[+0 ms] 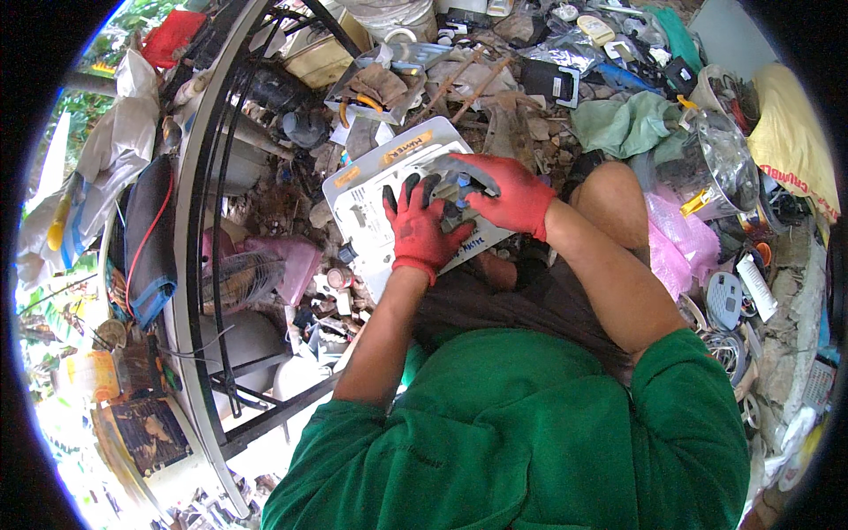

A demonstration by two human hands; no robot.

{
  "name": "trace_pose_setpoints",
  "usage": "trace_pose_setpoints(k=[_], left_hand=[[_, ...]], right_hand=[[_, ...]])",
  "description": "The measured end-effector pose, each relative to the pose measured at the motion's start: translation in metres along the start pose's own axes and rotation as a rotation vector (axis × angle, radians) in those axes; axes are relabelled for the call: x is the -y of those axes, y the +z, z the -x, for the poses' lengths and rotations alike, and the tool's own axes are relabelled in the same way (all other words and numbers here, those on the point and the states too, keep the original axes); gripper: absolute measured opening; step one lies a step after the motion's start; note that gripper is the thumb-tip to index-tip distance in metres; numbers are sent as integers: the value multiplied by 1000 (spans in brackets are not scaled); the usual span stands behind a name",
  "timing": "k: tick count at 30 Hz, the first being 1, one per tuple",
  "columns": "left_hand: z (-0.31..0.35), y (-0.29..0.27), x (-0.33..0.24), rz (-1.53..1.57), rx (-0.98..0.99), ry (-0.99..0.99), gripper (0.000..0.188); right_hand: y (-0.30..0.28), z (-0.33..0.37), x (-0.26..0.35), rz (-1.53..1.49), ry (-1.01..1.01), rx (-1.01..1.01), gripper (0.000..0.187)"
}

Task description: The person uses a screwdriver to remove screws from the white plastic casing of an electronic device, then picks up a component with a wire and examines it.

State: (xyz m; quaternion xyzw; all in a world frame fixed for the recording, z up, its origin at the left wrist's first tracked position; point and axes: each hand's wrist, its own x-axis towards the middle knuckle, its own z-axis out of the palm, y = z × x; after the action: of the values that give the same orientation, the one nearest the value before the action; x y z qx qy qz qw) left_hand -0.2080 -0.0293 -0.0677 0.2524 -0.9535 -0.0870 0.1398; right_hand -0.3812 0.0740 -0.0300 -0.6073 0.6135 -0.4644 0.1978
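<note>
A flat, light grey casing (353,181) with an orange label and handwritten marks lies tilted in front of me, near my knees. My left hand (417,225), in a red glove with dark fingertips, rests on its face with the fingers spread. My right hand (512,194), gloved the same way, bends over the casing's right part. Its fingers curl together around a small blue part (463,181), mostly hidden by the glove. What exactly the right fingertips grip cannot be made out.
A dark metal frame (190,265) stands close on my left. Scrap and loose parts cover the ground ahead, with a grey tray (411,57) and green cloth (627,124). To the right are a clear bucket (720,163), pink bubble wrap (676,238) and a yellow sack (791,124).
</note>
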Motion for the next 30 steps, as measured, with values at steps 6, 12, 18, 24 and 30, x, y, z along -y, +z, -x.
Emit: trace_pose_setpoints(k=[6,12,18,24,30], left_hand=[[24,22,4,-13,-84,-62,55],[26,29,0,-24,-101,-97,47],[30,33,-3,-46,-136,-89,28],[20,32,-14,-34,-162,-73,21],[11,33,-12,-115,-174,83,14]], right_hand=[[2,-1,3,-2,-44,-19,56],[2,-2,3,-44,-22,-42,52],[-15,-2,1,-112,-22,-163,49],[-28,2,-1,-79,61,-196,50],[-22,1,-2,-139,60,-177,49]])
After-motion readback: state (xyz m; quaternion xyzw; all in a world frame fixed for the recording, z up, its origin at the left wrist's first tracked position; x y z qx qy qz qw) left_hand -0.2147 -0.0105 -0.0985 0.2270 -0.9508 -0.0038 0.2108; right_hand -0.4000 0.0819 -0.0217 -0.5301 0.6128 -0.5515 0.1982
